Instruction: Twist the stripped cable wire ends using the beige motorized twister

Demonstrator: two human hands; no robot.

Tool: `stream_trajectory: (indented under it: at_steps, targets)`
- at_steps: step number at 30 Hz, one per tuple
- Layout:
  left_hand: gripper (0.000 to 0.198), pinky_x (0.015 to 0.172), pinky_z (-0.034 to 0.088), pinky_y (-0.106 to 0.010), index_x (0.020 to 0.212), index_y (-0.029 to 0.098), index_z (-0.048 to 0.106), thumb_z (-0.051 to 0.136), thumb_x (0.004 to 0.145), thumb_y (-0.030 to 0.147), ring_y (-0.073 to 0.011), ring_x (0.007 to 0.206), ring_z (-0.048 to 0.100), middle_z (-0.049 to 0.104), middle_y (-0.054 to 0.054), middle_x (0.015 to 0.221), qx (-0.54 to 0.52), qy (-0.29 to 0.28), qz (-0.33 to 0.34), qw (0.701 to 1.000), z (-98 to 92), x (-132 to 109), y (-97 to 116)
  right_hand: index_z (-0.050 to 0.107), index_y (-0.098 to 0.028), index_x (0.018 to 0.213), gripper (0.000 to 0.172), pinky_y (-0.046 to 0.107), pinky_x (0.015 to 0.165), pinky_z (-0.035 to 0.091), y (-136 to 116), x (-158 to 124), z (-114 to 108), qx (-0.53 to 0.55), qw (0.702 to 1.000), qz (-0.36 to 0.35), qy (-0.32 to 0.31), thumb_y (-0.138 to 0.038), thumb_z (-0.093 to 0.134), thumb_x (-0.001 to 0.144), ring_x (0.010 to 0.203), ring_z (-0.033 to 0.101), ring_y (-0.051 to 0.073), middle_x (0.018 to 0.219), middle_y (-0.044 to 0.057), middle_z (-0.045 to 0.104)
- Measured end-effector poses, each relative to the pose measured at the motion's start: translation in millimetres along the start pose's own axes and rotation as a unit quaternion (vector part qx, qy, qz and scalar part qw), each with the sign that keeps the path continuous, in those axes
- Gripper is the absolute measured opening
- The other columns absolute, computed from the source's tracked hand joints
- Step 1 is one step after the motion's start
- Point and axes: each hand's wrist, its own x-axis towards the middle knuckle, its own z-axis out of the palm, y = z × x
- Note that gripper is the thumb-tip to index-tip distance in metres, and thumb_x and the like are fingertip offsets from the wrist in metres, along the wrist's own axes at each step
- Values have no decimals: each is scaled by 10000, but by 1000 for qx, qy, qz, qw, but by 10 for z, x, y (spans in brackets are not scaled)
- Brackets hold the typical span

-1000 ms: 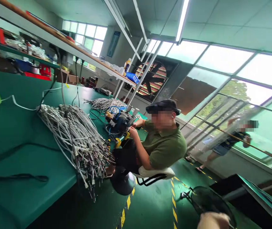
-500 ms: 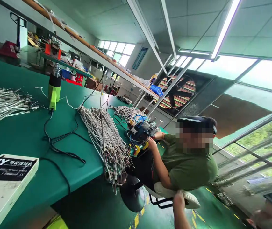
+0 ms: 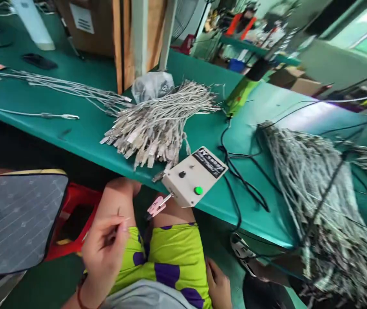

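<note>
My left hand [image 3: 104, 251] is raised above my left thigh, thumb and forefinger pinched together. Something thin shows at its fingertips, too small and blurred to name. Low beside my right thigh rests my right hand [image 3: 219, 284], its fingers mostly hidden. In front of me a beige control box [image 3: 186, 182] with a black label and a green button sits at the table edge. A pink clip-like piece [image 3: 156, 207] is on the metal shaft sticking out of the box. Behind the box lies a pile of grey cables [image 3: 157, 124] with plug ends towards me.
A green heat gun [image 3: 240, 96] stands on the green table [image 3: 83, 137], its black cord trailing right. A large cable bundle [image 3: 319, 184] hangs over the edge at right. A grey padded seat [image 3: 19, 223] and a red crate [image 3: 82, 227] are at left.
The view has swung left and down, from a co-worker on a stool at another machine to my lap and the control box. My left hand has come into view.
</note>
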Motion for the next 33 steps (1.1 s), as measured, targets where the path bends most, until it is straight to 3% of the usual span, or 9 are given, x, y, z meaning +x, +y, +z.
stream_trajectory:
  at_steps: [4,6,8,10,13,17,22,28,33]
  targets:
    - [55,528,609,-114,989,208,803,828,1018,169,-99,539,749,802,29,765,-15,-12,10,1000,80,-97,40,948,-453,1006,130,501,790,630,-208,277,443,-50,997,-54,28,-541,886,932,816,730,359,855,58,789]
    - [53,521,590,-108,1009,213,799,814,1034,169,-90,529,731,788,35,754,-35,-25,-4,999,126,-111,51,957,-389,1084,242,449,736,598,-414,347,673,-28,996,-80,-26,-574,848,973,759,671,304,794,60,732]
    - [46,513,575,-110,1027,217,791,799,1058,184,-88,517,716,782,36,743,-53,-45,-19,997,160,-123,34,943,-334,1217,350,391,686,572,-631,367,936,61,986,-68,-137,-580,846,989,725,646,252,834,63,752]
    - [48,504,565,-118,1035,220,779,790,1073,193,-89,501,700,771,41,722,-61,-55,-25,996,183,-137,5,903,-303,1340,474,340,652,544,-827,359,1199,193,956,-32,-218,-592,867,966,715,625,213,934,78,785]
    - [51,469,538,-136,1042,213,769,782,1076,177,-89,460,655,732,56,668,-56,-58,-12,997,192,-147,-32,872,-314,1396,537,296,664,520,-1065,352,1482,337,914,29,-223,-573,900,926,790,597,188,1111,88,761]
    - [64,444,525,-173,1046,196,778,788,1045,133,-94,446,630,789,15,722,-52,-58,17,997,183,-146,-68,863,-340,1411,496,300,632,489,-1260,410,1601,387,883,87,-249,-556,857,966,684,425,151,1045,45,648]
    - [61,470,541,-167,1078,217,750,774,1073,162,-86,456,623,767,41,710,-61,-74,21,995,181,-134,-66,881,-332,1324,482,290,472,315,-1262,474,1672,391,878,66,-267,-678,784,1003,547,136,100,873,-20,566]
    - [60,485,541,-173,1069,218,717,739,1108,178,-86,459,601,741,41,686,-45,-80,50,995,200,-95,-49,888,-286,1026,495,236,398,143,-1222,505,1810,402,886,33,-229,-759,944,890,489,18,40,691,-111,352]
    - [97,489,515,-173,1065,213,713,739,1077,121,-84,463,566,717,52,678,-50,-82,50,994,245,-107,-83,899,-315,979,431,210,411,164,-1254,498,1856,409,891,33,-195,-713,1002,851,492,28,54,614,-130,262]
